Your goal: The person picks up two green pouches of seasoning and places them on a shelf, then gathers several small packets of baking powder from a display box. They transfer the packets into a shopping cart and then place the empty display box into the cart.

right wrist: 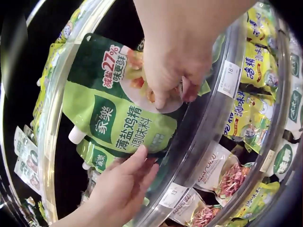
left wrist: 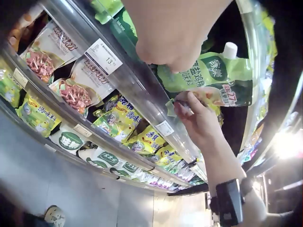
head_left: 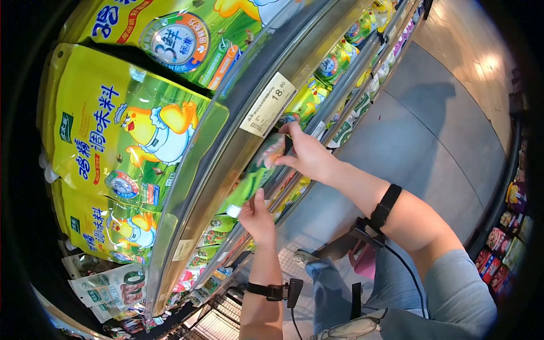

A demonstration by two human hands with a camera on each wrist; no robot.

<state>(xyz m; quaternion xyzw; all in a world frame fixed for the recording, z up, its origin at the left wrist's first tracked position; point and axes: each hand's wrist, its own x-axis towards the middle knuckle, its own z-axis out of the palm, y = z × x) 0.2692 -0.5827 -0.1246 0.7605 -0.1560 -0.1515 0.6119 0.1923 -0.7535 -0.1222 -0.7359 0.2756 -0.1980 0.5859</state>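
Both hands hold a green chicken-seasoning pouch (right wrist: 125, 106) in front of the shelf. It has a white cap at one corner, a dark green top section and a food picture. My right hand (head_left: 309, 156) pinches the picture side; in the right wrist view its curled fingers cover part of that picture. Along the opposite edge, my left hand (head_left: 258, 221) grips the pouch with its thumb (right wrist: 137, 158) on the printed front. The left wrist view shows the white cap (left wrist: 230, 50) sticking out past the left hand. Another green pouch (right wrist: 97, 157) lies behind the held one.
Large yellow seasoning bags (head_left: 119, 130) fill the near shelf. A price tag (head_left: 268, 103) is fixed on its rail. Lower shelves carry yellow bags (left wrist: 118, 118) and white-and-pink bags (left wrist: 78, 90). A shopping cart (head_left: 218, 320) stands close by, and grey floor (head_left: 425, 130) runs beside the shelves.
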